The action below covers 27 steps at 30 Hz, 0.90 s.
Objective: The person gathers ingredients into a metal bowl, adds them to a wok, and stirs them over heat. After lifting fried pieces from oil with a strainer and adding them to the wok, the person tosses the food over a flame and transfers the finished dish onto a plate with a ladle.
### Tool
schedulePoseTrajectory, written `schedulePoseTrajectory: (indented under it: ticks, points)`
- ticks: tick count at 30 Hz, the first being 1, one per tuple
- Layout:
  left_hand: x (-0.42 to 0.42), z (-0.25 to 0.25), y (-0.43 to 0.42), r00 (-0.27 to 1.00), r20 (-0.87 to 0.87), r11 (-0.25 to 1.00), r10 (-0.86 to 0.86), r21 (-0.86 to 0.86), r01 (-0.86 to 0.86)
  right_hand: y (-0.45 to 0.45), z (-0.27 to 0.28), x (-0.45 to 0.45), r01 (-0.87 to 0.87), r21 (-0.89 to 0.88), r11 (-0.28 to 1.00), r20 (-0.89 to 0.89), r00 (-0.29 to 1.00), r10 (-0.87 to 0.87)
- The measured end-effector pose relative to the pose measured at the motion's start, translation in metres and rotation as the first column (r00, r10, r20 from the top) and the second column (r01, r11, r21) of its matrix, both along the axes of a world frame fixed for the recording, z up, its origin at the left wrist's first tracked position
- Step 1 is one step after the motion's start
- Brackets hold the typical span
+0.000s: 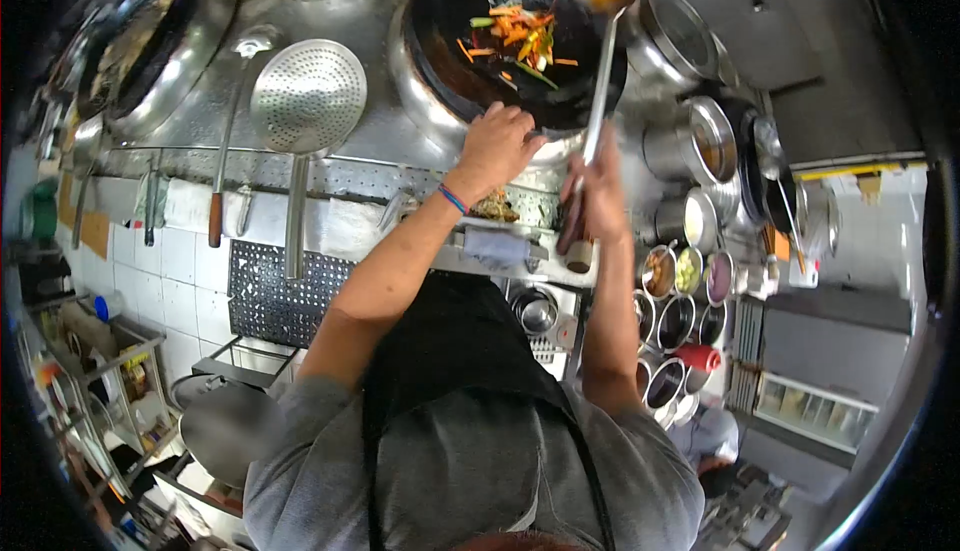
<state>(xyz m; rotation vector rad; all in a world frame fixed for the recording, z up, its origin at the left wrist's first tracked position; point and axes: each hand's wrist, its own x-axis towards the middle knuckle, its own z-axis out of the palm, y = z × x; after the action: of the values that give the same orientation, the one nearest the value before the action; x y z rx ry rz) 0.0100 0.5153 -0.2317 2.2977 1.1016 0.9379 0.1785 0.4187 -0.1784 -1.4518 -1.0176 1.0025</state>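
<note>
A black wok (450, 66) holds cut vegetables (520, 36) in orange, green and yellow strips. My left hand (497, 146) is closed at the wok's near rim, its fingers wrapped over the edge. To its right, my right hand (600, 191), a little blurred, grips the handle of a long ladle (600, 76). The ladle's bowl, with orange liquid in it, is over the wok's far right side. A red and blue band circles my left wrist.
A perforated skimmer (309, 97) and another ladle (232, 121) lie left of the wok. Another wok (190, 51) stands at the far left. Metal pots (690, 141) and small ingredient containers (676, 321) line the right side. A person (712, 436) is at the lower right.
</note>
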Motion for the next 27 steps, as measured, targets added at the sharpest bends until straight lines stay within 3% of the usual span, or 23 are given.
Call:
schedulePoseTrajectory:
  ticks: [2, 3, 5, 8, 13, 15, 17, 19, 23, 25, 27]
  points:
    - [0.005, -0.002, -0.002, 0.994, 0.101, 0.994, 0.046, 0.093, -0.055, -0.024, -0.048, -0.001, 0.052, -0.245, 0.968, 0.120, 0.992, -0.023]
    - [0.006, 0.004, -0.005, 0.994, 0.079, 0.995, 0.069, 0.061, -0.074, -0.032, -0.073, 0.001, 0.079, -0.237, 0.968, 0.083, 0.995, -0.061]
    - [0.010, 0.010, -0.003, 0.996, 0.018, 0.996, 0.088, 0.030, -0.089, -0.031, -0.083, 0.010, 0.023, -0.108, 0.994, 0.230, 0.973, 0.002]
    - [0.014, 0.008, 0.000, 0.994, -0.061, 0.996, 0.088, 0.037, -0.086, -0.037, -0.065, 0.017, 0.091, -0.051, 0.995, 0.314, 0.947, -0.071]
    - [0.020, 0.009, -0.006, 0.988, -0.065, 0.989, 0.138, 0.069, -0.134, -0.033, -0.067, 0.039, 0.027, 0.125, 0.992, 0.296, 0.953, -0.063]
    - [0.022, 0.003, -0.005, 0.988, -0.049, 0.986, 0.147, 0.089, -0.143, -0.034, -0.092, 0.047, -0.035, 0.044, 0.998, 0.245, 0.969, 0.023]
    - [0.020, 0.004, -0.002, 0.991, -0.059, 0.991, 0.117, 0.079, -0.112, -0.035, -0.076, 0.045, -0.086, -0.140, 0.986, -0.097, 0.993, 0.073]
    - [0.021, 0.011, -0.006, 0.990, -0.082, 0.992, 0.114, 0.061, -0.109, -0.041, -0.055, 0.043, -0.129, -0.225, 0.966, -0.434, 0.901, 0.019]
    - [0.020, 0.051, -0.020, 0.985, -0.112, 0.990, 0.134, 0.048, -0.129, -0.012, -0.034, 0.086, -0.051, -0.210, 0.976, -0.575, 0.814, -0.082]
    - [0.019, 0.062, -0.028, 0.981, -0.081, 0.983, 0.174, 0.069, -0.169, 0.015, -0.027, 0.129, -0.091, -0.019, 0.996, -0.704, 0.708, 0.051]
    - [0.018, 0.066, -0.032, 0.980, -0.057, 0.978, 0.192, 0.097, -0.186, 0.054, 0.011, 0.153, 0.157, 0.040, 0.987, -0.551, 0.828, -0.109]
